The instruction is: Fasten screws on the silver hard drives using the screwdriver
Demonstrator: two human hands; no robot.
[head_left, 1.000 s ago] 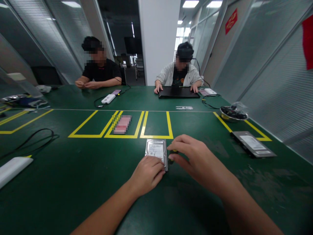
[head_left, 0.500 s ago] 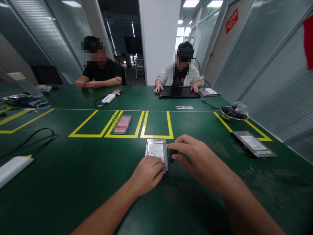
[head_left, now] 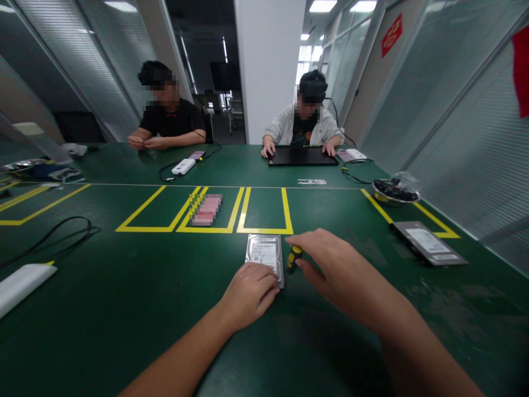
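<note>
Far to the left of the hard drive (head_left: 265, 255) a white flat device (head_left: 22, 284) lies at the table's (head_left: 124, 309) edge with a black cable (head_left: 58, 234) looping beyond it, and yellow tape boxes (head_left: 206, 212) mark the green mat just past the drive, one of them holding a pink card (head_left: 206, 210). Directly in front of me the drive lies flat, label up, its long axis running away from me. My left hand (head_left: 249, 295) rests on its near edge, fingers curled down and pressing on the casing, so it is the closer hand and touches the drive. Just beside the drive's right edge, my right hand (head_left: 336, 270) pinches a small screwdriver (head_left: 293, 257) with a yellow and black handle between thumb and fingertips; the tool stands tilted at that right side, and I cannot tell whether its tip meets the drive or the mat. Well to the right of the drive a second flat drive (head_left: 428, 243) lies with its label up, and beyond it sits a bowl (head_left: 394, 192) of dark parts. Across the table two other people work, one with hands on a black laptop (head_left: 301, 156).
</note>
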